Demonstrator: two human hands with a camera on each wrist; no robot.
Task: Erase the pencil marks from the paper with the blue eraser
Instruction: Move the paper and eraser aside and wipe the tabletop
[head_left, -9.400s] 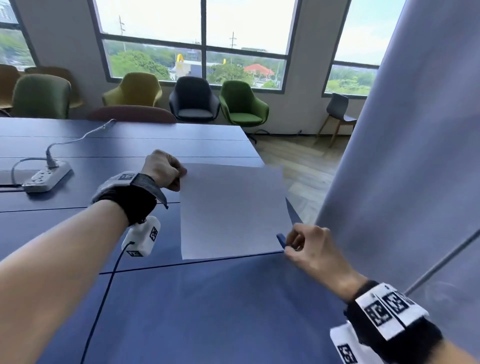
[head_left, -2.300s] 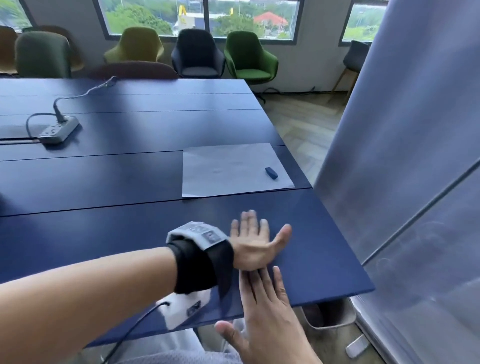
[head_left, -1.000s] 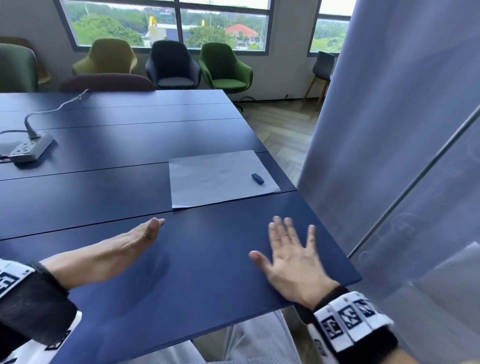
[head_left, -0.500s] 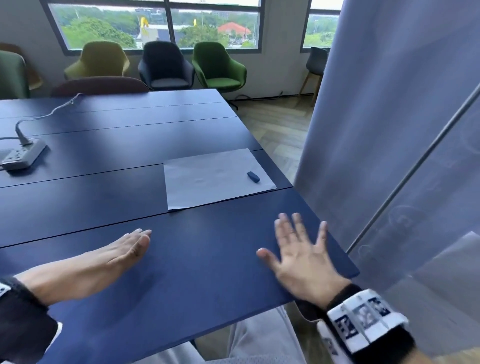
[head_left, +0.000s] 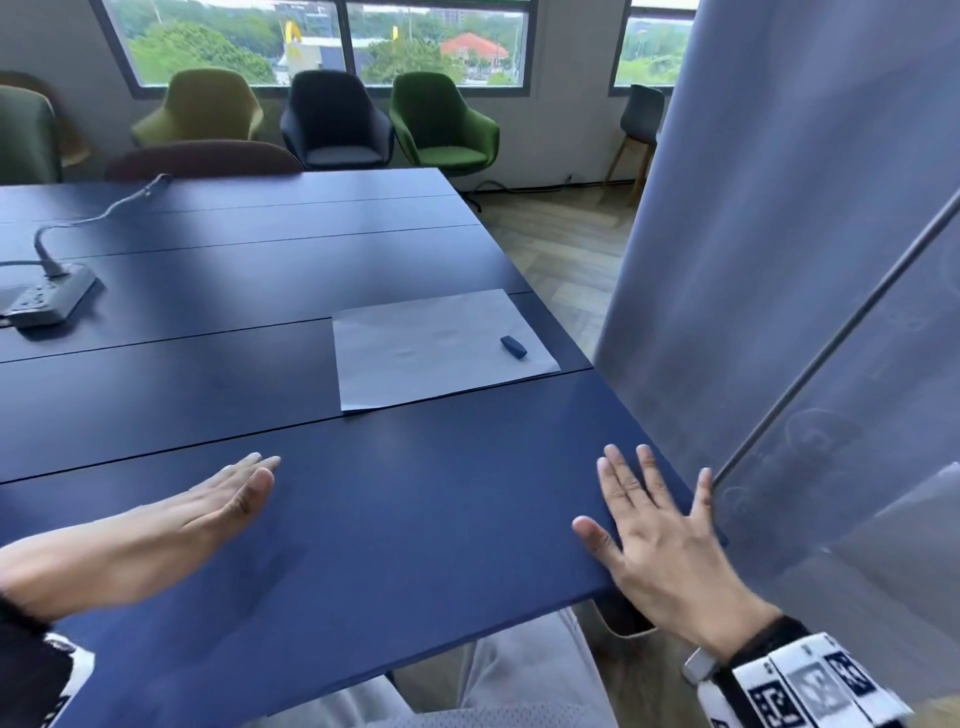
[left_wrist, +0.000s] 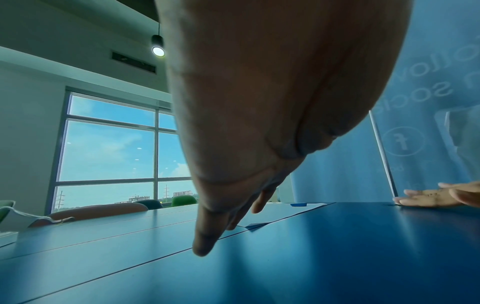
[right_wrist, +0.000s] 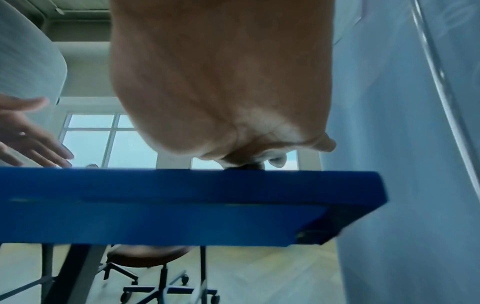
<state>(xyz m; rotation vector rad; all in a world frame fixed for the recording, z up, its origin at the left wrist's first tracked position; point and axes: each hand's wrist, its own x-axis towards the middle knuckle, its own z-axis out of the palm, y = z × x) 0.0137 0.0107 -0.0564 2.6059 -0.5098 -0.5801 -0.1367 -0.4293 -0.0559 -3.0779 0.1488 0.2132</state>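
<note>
A white sheet of paper (head_left: 439, 351) lies flat on the dark blue table (head_left: 395, 519), near its right edge. The small blue eraser (head_left: 513, 346) rests on the paper's right side, also seen low across the table as the eraser (left_wrist: 298, 204). My left hand (head_left: 228, 493) is edge-on above the near table board with straight fingers, holding nothing. My right hand (head_left: 644, 514) lies flat with spread fingers at the table's near right corner. Both hands are well short of the paper. From the right wrist view the right hand's palm (right_wrist: 221, 86) sits over the table edge (right_wrist: 182, 185).
A power strip with a cable (head_left: 49, 296) sits at the far left of the table. A pale blue banner on a pole (head_left: 779, 260) stands close along the table's right side. Several chairs (head_left: 441, 124) line the far wall under the windows.
Earlier my right hand held the eraser at the paper while the left held the sheet. Both hands have let go and moved back to the near edge; in the last second they barely shifted.
</note>
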